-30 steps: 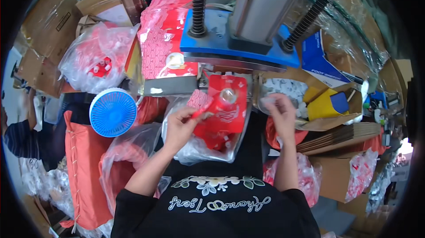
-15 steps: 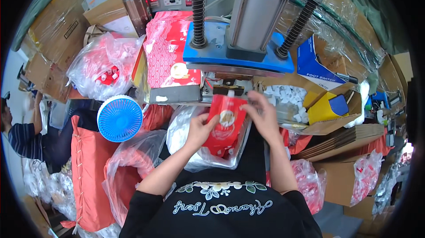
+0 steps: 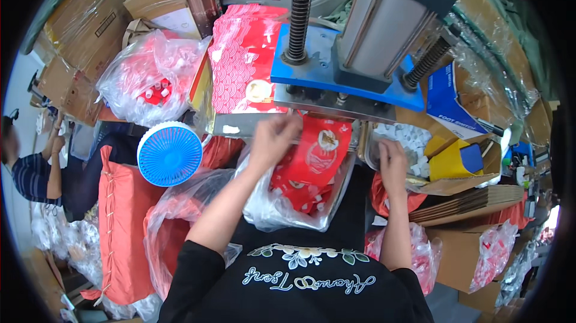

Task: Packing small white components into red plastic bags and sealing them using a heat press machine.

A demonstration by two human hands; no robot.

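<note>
A red printed pouch (image 3: 324,152) hangs with its top edge at the gap beneath the blue-topped press (image 3: 327,53). My left hand (image 3: 276,138) is closed, fingertips at the pouch's upper left edge. More red pouches (image 3: 300,197) lie below it in a clear plastic bag (image 3: 261,209). My right hand (image 3: 392,164) has curled fingers at the near left side of a clear tray (image 3: 369,152) of small white spouts (image 3: 408,140). Whether a spout is between those fingers cannot be made out.
Left of the press lies a stack of red printed sheets (image 3: 243,65). A blue fan (image 3: 170,153) and a bag of red spouted pouches (image 3: 153,83) stand further left. At right is an open carton (image 3: 468,185) with a yellow and blue box (image 3: 456,158). Another person (image 3: 39,167) sits far left.
The pouch has gone up to the press, its white spout now out of sight. My left hand has moved up to its corner; my right hand has left the pouch for the spout tray.
</note>
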